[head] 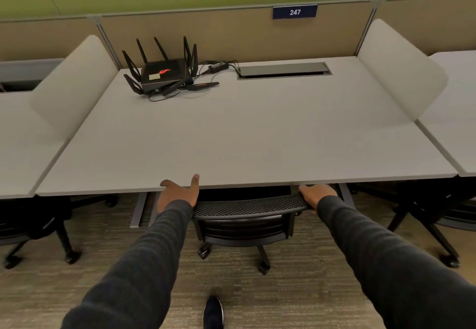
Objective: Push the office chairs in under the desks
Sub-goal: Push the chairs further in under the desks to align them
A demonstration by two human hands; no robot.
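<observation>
Office chair (244, 215) mostly tucked under desk (231, 143); seat hidden, only mesh backrest top and casters visible. Left hand (179, 193) spread open beside backrest's left end, contact unclear. Right hand (316, 194) curled over right end, fingertips hidden.

— Where is the office chair (244, 215)?

— At the middle grey desk (231, 143), tucked in so its seat is hidden under the desktop. Only the black mesh backrest, upright at the front edge, and the castor base on the carpet show.

— And the other chairs?

— A second black chair (38, 228) sits under the desk to the left (15, 148), and a third (443, 213) under the desk to the right (458, 112); both are partly hidden in shadow.
</observation>
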